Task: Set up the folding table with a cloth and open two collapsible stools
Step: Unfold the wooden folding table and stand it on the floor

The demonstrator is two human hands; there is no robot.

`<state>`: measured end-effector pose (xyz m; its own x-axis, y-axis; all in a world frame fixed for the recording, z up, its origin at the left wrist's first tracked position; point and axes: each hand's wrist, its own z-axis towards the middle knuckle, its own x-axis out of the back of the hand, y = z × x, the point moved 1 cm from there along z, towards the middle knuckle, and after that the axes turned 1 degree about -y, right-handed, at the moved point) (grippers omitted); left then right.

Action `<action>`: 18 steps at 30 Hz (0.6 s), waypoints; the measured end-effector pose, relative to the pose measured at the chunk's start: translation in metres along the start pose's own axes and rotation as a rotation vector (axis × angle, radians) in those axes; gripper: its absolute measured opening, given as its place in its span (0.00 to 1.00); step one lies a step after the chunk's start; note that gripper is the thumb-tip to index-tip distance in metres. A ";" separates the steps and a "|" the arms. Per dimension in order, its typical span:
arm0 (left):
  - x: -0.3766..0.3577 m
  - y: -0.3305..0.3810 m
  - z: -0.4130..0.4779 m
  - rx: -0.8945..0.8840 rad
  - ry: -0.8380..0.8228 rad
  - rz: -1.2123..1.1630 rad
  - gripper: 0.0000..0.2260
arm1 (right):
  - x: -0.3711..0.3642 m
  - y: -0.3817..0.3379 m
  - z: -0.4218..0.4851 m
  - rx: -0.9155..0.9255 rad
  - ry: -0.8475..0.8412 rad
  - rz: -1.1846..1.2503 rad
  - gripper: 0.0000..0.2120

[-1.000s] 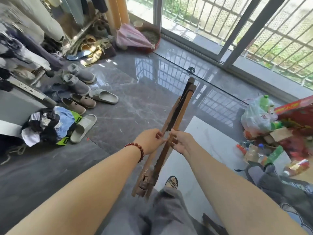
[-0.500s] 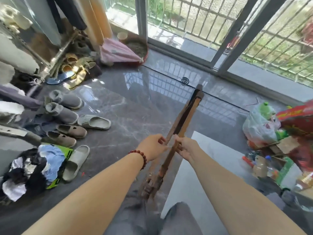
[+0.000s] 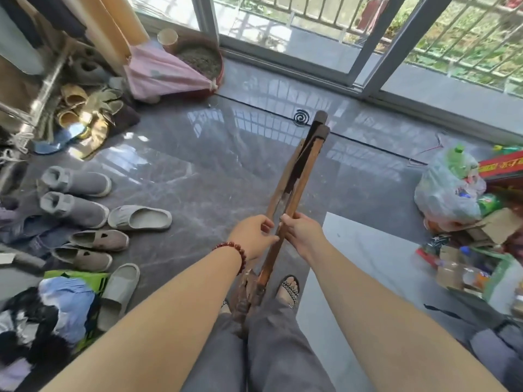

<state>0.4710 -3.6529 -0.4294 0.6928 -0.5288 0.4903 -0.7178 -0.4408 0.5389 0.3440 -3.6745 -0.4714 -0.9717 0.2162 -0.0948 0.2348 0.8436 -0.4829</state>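
While both forearms are stretching forward from the bottom corners of the frame, they are meeting just below the centre on a folded wooden stool (image 3: 300, 176). The left grip (image 3: 253, 236), wearing a red bead bracelet (image 3: 235, 250) at the wrist, is curling its fingers against the left bar of the stool, with the fingertips touching the wood. The right grip (image 3: 301, 232) is wrapping its fingers round the right bar, thumb lying along the top, knuckles turning toward the right of the frame. The two grips are sitting side by side, nearly touching, about halfway along the stool.

The stool is hanging tilted in the air, its bars lying close together with a dark strip of fabric showing between them. Its far end is pointing toward the upper centre, and its near end is dipping between the person's knees in grey trousers (image 3: 277, 349) at the bottom centre. A sandalled foot (image 3: 290, 288) is standing just right of that near end, beside the edge of a white panel (image 3: 353, 250) lying on the dark glossy floor (image 3: 198, 171). Slippers (image 3: 140, 219) are lying at the left of the frame, and a plastic bag (image 3: 447, 190) is sitting at the right.
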 end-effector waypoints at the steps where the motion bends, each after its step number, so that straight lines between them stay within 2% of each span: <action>1: -0.002 -0.002 0.007 0.010 0.000 -0.003 0.16 | -0.002 -0.005 0.005 0.008 -0.001 0.006 0.09; 6: -0.008 -0.002 0.033 0.030 -0.003 0.031 0.15 | -0.012 -0.010 0.028 0.016 -0.029 0.028 0.17; 8: -0.011 -0.002 0.039 0.031 -0.004 0.059 0.12 | -0.012 -0.003 0.035 0.015 -0.024 -0.012 0.13; 13: -0.013 -0.011 0.049 0.078 0.002 -0.007 0.08 | -0.011 0.003 0.043 0.033 -0.024 -0.100 0.15; 18: -0.016 -0.007 0.050 0.084 0.024 0.073 0.06 | -0.010 0.001 0.041 0.038 0.053 -0.224 0.13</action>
<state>0.4615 -3.6772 -0.4752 0.6395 -0.5443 0.5429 -0.7687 -0.4616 0.4428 0.3531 -3.6963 -0.5066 -0.9966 0.0518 0.0637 0.0112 0.8543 -0.5196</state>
